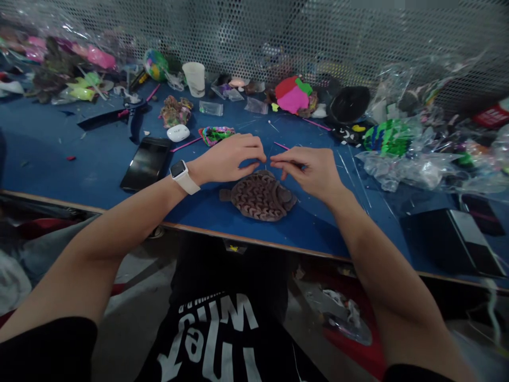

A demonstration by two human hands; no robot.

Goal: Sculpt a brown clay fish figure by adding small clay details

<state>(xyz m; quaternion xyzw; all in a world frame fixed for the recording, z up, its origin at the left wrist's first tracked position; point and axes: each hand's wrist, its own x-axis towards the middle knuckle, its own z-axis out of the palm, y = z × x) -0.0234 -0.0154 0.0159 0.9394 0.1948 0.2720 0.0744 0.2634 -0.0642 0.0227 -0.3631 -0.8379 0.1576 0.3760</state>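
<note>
Seen from the head camera, where both bare hands meet over a blue table (pixel 99 178), a brown fish-shaped model (pixel 260 199) lies flat near the front edge, its tail to the left and its head to the right; the left hand (pixel 234 156) hangs just above its upper edge, thumb and fingers curved to a narrow gap; the right hand (pixel 314 167) faces it, fingertips drawn close to the thumb; whether either pinches something thin I cannot tell.

The model looks like clay, so I would judge it fairly light, matt rather than slippery, and perhaps soft; its raised scales and narrow tail seem the parts most easily dented or snapped; the safer hold is probably underneath, or at both sides of the thick body.

Around it, a dark phone (pixel 146 164) lies beside the left forearm, with a white case (pixel 177 132) and a multicoloured piece (pixel 216 136) beyond; thin clear sticks (pixel 355 178) lie just right of the right hand and could catch the wrist; crumpled plastic wrap (pixel 385 171) and a green-and-blue model (pixel 386 137) crowd the right, while a paper cup (pixel 194 79) stands at the back.
</note>
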